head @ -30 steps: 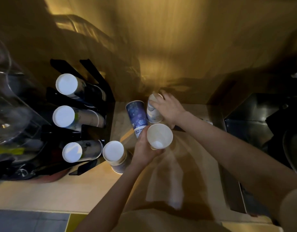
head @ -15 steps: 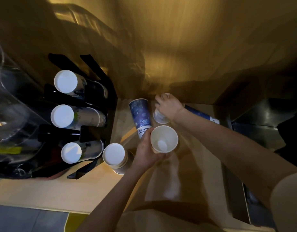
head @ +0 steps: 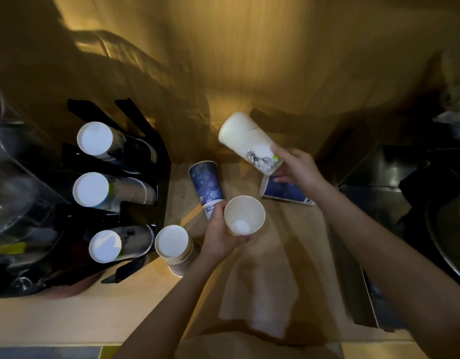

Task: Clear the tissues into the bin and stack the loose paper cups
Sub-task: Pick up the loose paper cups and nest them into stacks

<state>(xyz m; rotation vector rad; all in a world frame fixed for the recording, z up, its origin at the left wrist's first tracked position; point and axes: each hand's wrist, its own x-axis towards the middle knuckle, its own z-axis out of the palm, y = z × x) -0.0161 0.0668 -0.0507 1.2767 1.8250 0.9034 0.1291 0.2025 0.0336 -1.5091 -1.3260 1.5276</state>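
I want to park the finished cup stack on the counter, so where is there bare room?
The counter is bare along its near edge, in front of the black cup rack and left of the left hand. It is crowded farther back: a blue cup, an upside-down cup and a lying blue cup.

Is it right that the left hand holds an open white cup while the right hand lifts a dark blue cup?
Not quite. In the head view the right hand lifts a white printed cup, not blue; the left hand does hold the open white cup.
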